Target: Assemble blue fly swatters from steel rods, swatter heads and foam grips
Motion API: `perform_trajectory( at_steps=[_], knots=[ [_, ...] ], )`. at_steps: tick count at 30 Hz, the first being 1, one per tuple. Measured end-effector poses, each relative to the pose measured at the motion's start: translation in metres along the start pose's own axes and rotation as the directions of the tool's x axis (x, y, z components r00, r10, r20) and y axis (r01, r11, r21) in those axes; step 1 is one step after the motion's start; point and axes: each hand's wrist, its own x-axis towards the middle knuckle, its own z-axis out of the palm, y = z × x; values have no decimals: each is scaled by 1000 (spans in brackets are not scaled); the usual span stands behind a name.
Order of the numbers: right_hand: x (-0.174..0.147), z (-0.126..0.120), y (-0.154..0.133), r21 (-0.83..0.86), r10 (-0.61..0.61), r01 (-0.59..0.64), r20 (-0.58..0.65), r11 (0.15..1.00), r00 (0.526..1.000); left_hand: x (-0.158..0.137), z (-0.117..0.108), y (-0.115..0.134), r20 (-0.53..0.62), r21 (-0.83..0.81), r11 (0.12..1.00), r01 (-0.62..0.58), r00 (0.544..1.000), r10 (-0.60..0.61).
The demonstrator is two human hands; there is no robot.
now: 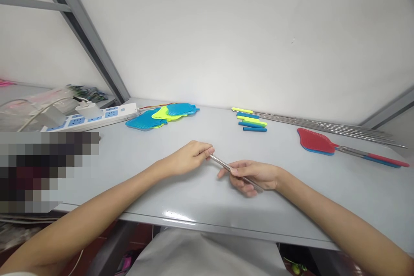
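A thin metal rod (221,162) slants between my two hands above the grey tabletop. My left hand (193,156) is closed, pinching the rod's upper-left end between thumb and fingertips. My right hand (254,174) holds the other stretch, thumb on top and fingers curled loosely around it, slightly blurred. Beyond my left hand lie blue and yellow-green fly swatter heads (144,119), overlapping one another. Several short blue and yellow-green handle sleeves (255,129) rest past my right hand. Two fly swatters (315,140), a red one over a blue one, lie at the right.
Several long metal rods (336,128) lie along the back right. A white power strip (129,111) with plugs and cables stands at the left. Behind the grey table (200,200) rises a white wall panel (207,43), with a metal frame post (93,47) on the left.
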Motion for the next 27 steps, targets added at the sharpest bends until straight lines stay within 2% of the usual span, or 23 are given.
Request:
perform_trajectory(
  at_steps=[3,6,10,13,18,23,27],
  knots=[
    [-2,-2,-3,-41,-34,33,-31,999,999,1,-9,-3,-55,39,999,29,998,-26],
    [-5,-9,-8,-72,-86,78,-116,994,989,2,-15,-9,-120,79,994,72,991,-63],
    [-8,-22,-15,-104,-177,153,-282,983,943,2,-21,-13,-170,112,988,105,982,-85],
    [-11,-29,-18,-94,-229,209,-370,973,900,1,-23,-11,-139,114,989,90,987,-74],
    [-13,-36,-20,-111,-291,271,-439,956,850,0,-24,-7,-36,101,993,63,998,-60],
    [-15,-38,-20,-196,-289,224,-434,955,853,0,-17,-9,-33,204,979,-3,999,10],
    [-16,-38,-20,-264,-299,199,-428,944,853,-1,-8,-10,14,250,967,-54,999,52]
  ],
)
